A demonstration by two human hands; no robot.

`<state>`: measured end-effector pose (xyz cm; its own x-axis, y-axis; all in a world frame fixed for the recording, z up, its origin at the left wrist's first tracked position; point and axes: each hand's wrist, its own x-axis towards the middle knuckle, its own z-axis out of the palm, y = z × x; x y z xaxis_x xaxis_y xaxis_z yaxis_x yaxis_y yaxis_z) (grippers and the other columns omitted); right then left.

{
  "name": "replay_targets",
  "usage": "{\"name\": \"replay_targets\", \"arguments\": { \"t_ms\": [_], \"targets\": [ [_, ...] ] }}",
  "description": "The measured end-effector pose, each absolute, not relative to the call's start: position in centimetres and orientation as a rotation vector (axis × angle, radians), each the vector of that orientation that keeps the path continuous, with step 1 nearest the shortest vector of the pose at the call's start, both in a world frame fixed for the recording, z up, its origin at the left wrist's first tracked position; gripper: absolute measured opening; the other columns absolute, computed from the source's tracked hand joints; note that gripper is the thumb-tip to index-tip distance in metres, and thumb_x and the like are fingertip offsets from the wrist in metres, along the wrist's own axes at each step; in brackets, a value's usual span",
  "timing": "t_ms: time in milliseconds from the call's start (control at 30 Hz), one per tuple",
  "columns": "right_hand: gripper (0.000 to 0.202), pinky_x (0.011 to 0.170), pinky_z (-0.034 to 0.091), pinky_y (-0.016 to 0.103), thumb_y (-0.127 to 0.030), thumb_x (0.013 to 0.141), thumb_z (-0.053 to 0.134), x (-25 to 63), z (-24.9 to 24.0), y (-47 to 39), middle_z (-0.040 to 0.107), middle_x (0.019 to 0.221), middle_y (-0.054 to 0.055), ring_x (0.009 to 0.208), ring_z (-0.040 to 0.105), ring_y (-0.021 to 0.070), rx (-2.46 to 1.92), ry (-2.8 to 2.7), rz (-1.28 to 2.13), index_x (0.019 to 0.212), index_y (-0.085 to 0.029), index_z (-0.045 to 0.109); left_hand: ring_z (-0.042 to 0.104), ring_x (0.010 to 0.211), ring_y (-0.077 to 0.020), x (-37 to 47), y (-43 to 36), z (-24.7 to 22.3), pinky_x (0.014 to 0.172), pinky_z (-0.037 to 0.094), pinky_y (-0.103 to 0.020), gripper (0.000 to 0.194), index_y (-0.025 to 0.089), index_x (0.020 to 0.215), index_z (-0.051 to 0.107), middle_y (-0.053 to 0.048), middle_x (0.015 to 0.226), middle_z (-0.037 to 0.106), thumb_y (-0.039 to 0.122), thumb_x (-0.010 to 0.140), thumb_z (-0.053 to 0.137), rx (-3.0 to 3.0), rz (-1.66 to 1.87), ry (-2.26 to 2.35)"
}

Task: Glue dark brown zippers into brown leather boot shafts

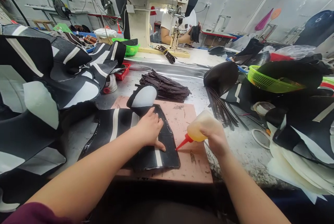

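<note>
My left hand [151, 129] lies on a black leather piece [168, 151] with white strips, its fingers spread and pressing down. The piece rests on a pink board [202, 166], and its far end curls up to show a white oval patch [144, 97]. In my right hand [214, 137] is a translucent squeeze bottle [199, 126] with yellow liquid inside. Its red nozzle points down to the left, with the tip at the right edge of the leather.
Dark strips [165, 86] lie in a bundle behind the board. Black leather pieces [70, 67] are heaped at left. A green basket [271, 81] and round white sheets [294, 164] sit at right. Beyond a sewing machine [138, 25], a person [167, 30] holds something black.
</note>
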<state>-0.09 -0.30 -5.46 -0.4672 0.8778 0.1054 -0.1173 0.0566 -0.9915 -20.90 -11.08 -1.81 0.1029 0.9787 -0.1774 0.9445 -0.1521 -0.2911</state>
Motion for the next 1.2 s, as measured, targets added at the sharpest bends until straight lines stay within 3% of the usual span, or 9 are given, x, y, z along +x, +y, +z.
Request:
{"name": "replay_targets", "arguments": {
  "t_ms": [733,900,1033,1200],
  "targets": [
    [0.039,0.067,0.052,0.04,-0.035,0.054,0.076,3.5,-6.4,-1.9,0.062,0.082,0.005,0.076,0.059,0.0238,-0.832,-1.544,1.53,0.087,-0.02,0.06,0.047,0.106,-0.0311,-20.7,-10.9,-1.7,0.104,0.006,-0.043,0.097,0.005,0.107,0.055,-0.021,0.109,0.056,0.083,0.05,0.044,-2.264,0.531,-1.973],
    [0.05,0.067,0.052,0.042,-0.038,0.053,0.076,3.0,-6.0,-1.3,0.06,0.087,0.006,0.079,0.059,0.0251,-0.827,-1.616,1.532,0.096,-0.019,0.057,0.048,0.104,-0.0306,-20.7,-10.9,-1.8,0.104,0.005,-0.043,0.097,0.006,0.107,0.055,-0.02,0.107,0.057,0.083,0.05,0.044,-2.267,0.499,-1.965],
    [0.059,0.071,0.051,0.044,-0.037,0.052,0.077,0.3,-5.5,-0.2,0.059,0.091,0.006,0.085,0.058,0.0255,-0.796,-1.695,1.192,0.101,-0.02,0.051,0.047,0.106,-0.0316,-20.7,-10.8,-1.8,0.104,0.005,-0.043,0.098,0.005,0.108,0.055,-0.02,0.106,0.058,0.083,0.05,0.045,-2.266,0.5,-1.987],
    [0.061,0.086,0.043,0.051,-0.032,0.053,0.077,-2.0,-2.9,0.8,0.057,0.103,0.008,0.096,0.056,0.0273,-0.551,-1.621,0.335,0.104,-0.021,0.045,0.046,0.108,-0.0319,-20.8,-10.9,-1.5,0.104,0.005,-0.043,0.101,0.003,0.11,0.053,-0.022,0.109,0.056,0.083,0.05,0.045,-2.26,0.541,-1.99]
  ]
}}
